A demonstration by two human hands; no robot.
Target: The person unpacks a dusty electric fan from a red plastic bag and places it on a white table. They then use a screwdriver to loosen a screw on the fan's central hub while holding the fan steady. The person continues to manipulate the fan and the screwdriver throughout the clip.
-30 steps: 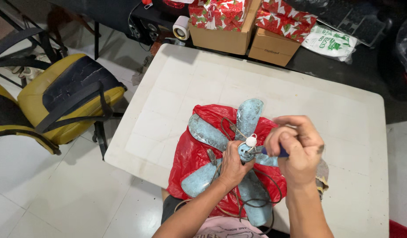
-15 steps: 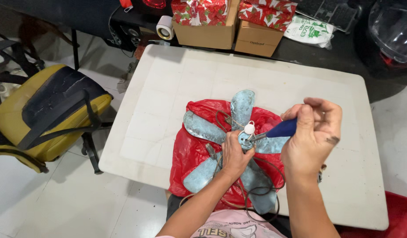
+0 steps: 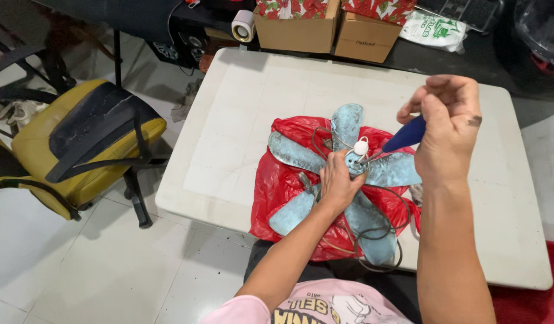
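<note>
A dusty light-blue fan blade with several paddles lies on a red plastic bag on the white table. A small white cap sits at the hub. My left hand presses down on the hub, fingers wrapped around the centre. My right hand is raised above the right side of the blade, gripping a screwdriver by its dark blue handle, which points down toward the hub. A dark cable loops over the lower paddles.
Two cardboard boxes with red patterned wrapping stand on the floor beyond the table's far edge, beside a small white speaker and a white plastic bag. A yellow and black chair stands to the left on the tiled floor.
My right hand has lifted up and to the right, away from the hub, taking the blue-handled screwdriver with it. The left hand stays on the hub.
</note>
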